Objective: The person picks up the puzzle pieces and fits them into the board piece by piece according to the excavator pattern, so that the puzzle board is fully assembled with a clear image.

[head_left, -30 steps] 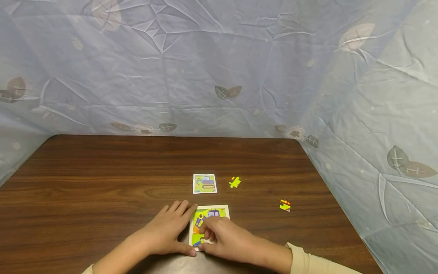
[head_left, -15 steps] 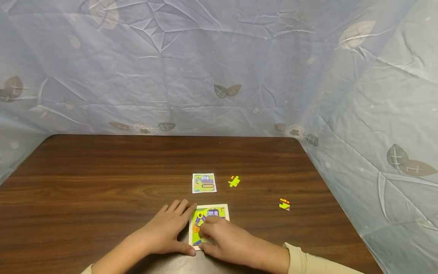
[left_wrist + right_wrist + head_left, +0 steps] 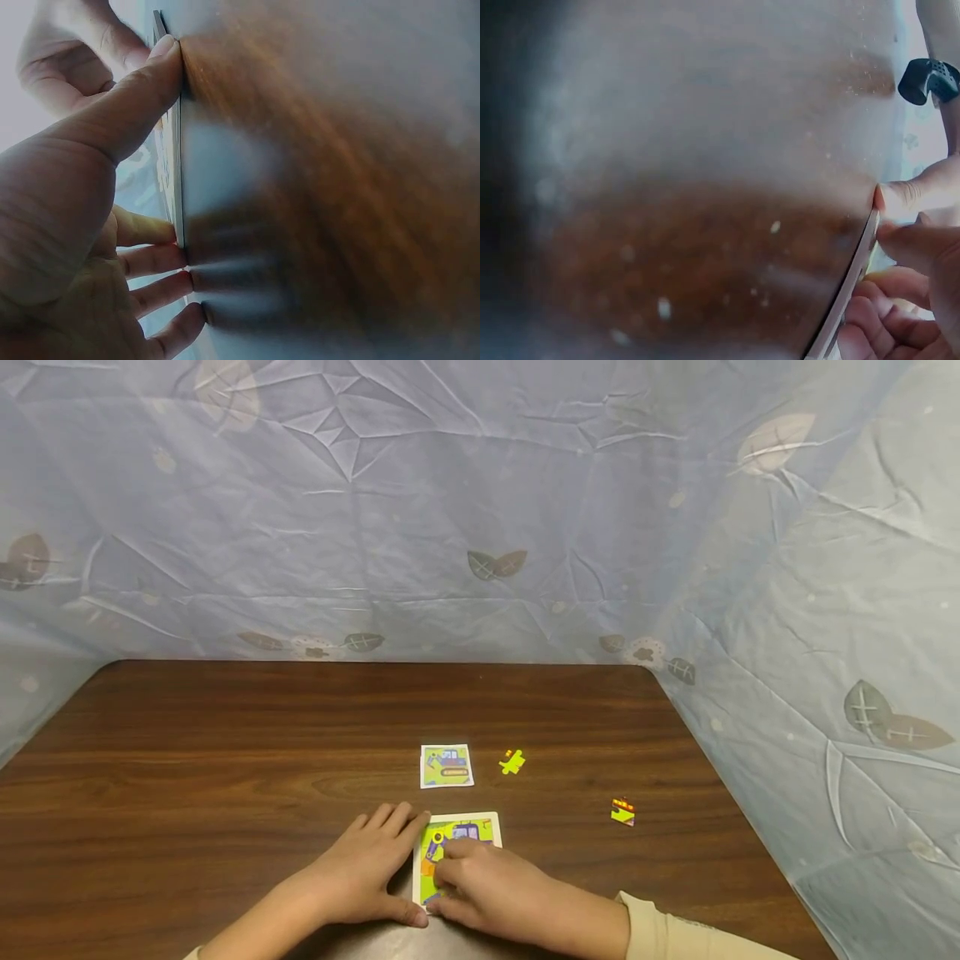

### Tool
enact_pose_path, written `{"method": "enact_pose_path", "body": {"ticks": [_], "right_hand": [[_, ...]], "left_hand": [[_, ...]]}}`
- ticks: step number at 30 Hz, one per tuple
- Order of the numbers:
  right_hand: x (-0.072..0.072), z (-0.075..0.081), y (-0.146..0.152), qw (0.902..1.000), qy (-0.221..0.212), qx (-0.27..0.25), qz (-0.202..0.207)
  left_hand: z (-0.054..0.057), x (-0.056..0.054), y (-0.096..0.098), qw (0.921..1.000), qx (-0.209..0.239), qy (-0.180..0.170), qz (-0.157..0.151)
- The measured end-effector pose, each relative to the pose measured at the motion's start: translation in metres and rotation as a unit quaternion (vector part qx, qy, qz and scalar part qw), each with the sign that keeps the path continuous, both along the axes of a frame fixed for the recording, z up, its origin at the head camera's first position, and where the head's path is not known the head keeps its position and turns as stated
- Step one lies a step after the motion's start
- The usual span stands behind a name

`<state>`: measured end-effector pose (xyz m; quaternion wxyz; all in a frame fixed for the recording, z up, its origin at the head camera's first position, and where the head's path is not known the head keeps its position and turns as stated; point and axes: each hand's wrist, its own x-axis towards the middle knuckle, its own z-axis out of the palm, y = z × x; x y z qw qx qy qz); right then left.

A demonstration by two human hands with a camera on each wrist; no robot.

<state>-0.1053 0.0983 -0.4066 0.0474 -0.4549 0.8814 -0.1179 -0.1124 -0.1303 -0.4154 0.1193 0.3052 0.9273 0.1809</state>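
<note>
A small jigsaw puzzle in a white-rimmed tray (image 3: 417, 881) lies near the table's front edge, showing a purple vehicle on bright green. My left hand (image 3: 367, 864) braces its left side, fingers fairly straight, index finger at the far left corner and thumb at the near left corner. In the left wrist view the thumb (image 3: 142, 97) lies against the tray's edge. Over the lower right of the puzzle my right hand (image 3: 495, 885) has curled fingers, its thumb at the near rim. The hand hides that part, and I cannot tell whether a piece is between the fingers.
Beyond the tray lies a square picture card (image 3: 447, 767) of the same vehicle. Right of it sits a green puzzle piece (image 3: 513, 762), and farther right a red, yellow and green piece (image 3: 622, 812). A leaf-print cloth (image 3: 420, 527) walls the brown table (image 3: 225, 760).
The right thumb and fingers have shifted slightly left along the tray's near side. My left hand keeps its place, and the card and loose pieces stay where they were.
</note>
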Motion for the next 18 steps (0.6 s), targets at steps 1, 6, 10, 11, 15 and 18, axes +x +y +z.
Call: {"method": "enact_pose_path", "body": {"ticks": [1,6,10,11,15,18], "right_hand": [[0.000,0.000,0.000,1.0000,0.006,0.001,0.000],[0.001,0.000,-0.003,0.9984,-0.040,-0.007,-0.040],[-0.004,0.003,-0.008,0.9876,-0.125,-0.025,-0.092],[-0.006,0.004,-0.009,0.9854,-0.138,-0.028,-0.097],[-0.015,0.007,-0.014,0.9825,-0.154,-0.036,-0.098],[-0.020,0.007,-0.015,0.9835,-0.153,-0.038,-0.088]], "left_hand": [[0.000,0.000,0.000,1.0000,0.000,0.000,0.000],[0.000,0.000,0.000,1.0000,0.000,0.000,0.000],[-0.001,0.000,0.000,1.0000,0.000,0.000,-0.001],[-0.001,0.000,0.000,1.0000,-0.001,0.003,-0.002],[0.000,-0.001,0.000,0.9999,-0.006,0.013,-0.005],[0.000,-0.001,0.000,0.9998,-0.008,0.018,-0.008]]}}
